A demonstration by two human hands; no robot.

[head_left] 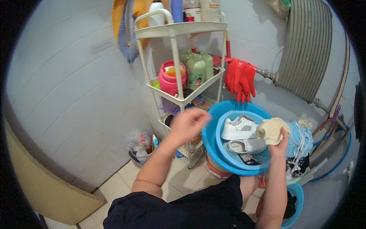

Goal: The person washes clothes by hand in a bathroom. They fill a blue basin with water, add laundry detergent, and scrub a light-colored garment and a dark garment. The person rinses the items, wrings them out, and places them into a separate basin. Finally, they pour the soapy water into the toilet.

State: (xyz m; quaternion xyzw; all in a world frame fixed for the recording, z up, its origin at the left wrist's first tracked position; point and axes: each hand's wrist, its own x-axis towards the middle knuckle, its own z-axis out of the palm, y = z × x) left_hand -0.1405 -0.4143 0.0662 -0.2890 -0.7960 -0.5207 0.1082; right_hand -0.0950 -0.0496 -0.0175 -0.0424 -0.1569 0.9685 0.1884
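Panel (pixel 49 183), beige, curves along 8 o'clock on a clock face centred on the view. Towels (pixel 129 32), yellow and blue-grey, hang at 11 o'clock. At about 7:30 a small bin (pixel 134 158) stands on the tiles, a clear plastic bag in it. White tiered rack (pixel 194 27) fills 12 o'clock; its middle shelf carries a pink tub (pixel 164 84) and, right of it, pale green bottles (pixel 196 70). Left hand (pixel 188 124), blurred, lies close to the dial's centre, in front of the rack and left of the basins; its fingers appear curled, but whether they close on anything cannot be told. Outer blue basin (pixel 209 131), toward 4 o'clock, encloses a lighter inner basin (pixel 220 131), in which white shoes (pixel 240 129) lie. Red gloves (pixel 241 78) hang at 2 o'clock. Cream cloth (pixel 270 128), rounded and bunched, is raised at 3 o'clock over the inner basin's right side, gripped by the fingers of the right hand (pixel 279 148), thumb toward the viewer. Small blue basin (pixel 300 198), just past 4 o'clock, contains dark fabric (pixel 290 206). Light-blue cloth (pixel 299 143) with white cords lies just past 3 o'clock, beyond the right hand. Ribbed grey radiator (pixel 307 49) occupies 2 o'clock, nearer the rim.
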